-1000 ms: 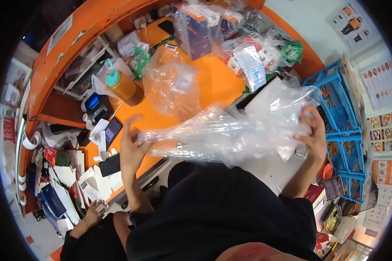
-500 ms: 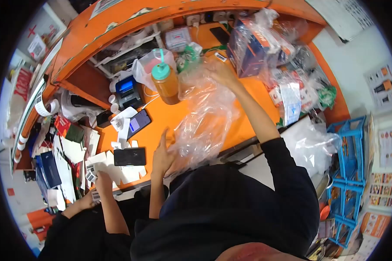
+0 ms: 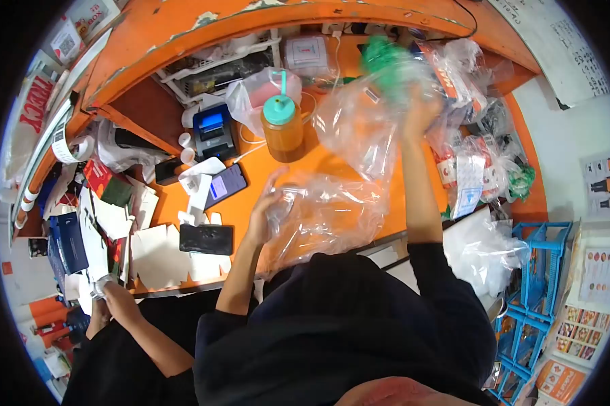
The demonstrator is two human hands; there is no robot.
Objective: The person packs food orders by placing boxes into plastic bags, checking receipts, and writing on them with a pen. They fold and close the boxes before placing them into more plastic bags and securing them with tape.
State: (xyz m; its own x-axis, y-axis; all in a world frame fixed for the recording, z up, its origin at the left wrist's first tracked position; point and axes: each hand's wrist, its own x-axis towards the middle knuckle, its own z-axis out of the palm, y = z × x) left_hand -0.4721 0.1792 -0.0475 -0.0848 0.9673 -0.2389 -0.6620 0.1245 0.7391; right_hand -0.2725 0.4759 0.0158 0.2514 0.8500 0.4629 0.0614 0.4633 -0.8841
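Observation:
A large crumpled clear plastic bag [image 3: 339, 210] spreads across the orange desk in front of me. My left hand [image 3: 263, 215] grips the bag's left side, with a finger pointing up. Further back, my right hand [image 3: 421, 114] is smeared by motion and closed on the bag's upper part. A blurred bunch of green plastic [image 3: 385, 57] shows right beside that hand. Behind the bag stands a bottle of amber liquid [image 3: 282, 139] with a turquoise lid and spout.
Left on the desk [image 3: 244, 186] are a label printer [image 3: 213, 132], two phones, one dark [image 3: 206, 239], and white card pieces [image 3: 159, 257]. Wrapped packages [image 3: 470, 162] crowd the right side near blue crates [image 3: 538, 271]. At far left, another person's hands [image 3: 119, 301] hold something small.
My right hand has swung right, and the green plastic has moved right with it. The clear bag is spread wider. The other person's hands have shifted left, and the view has turned slightly.

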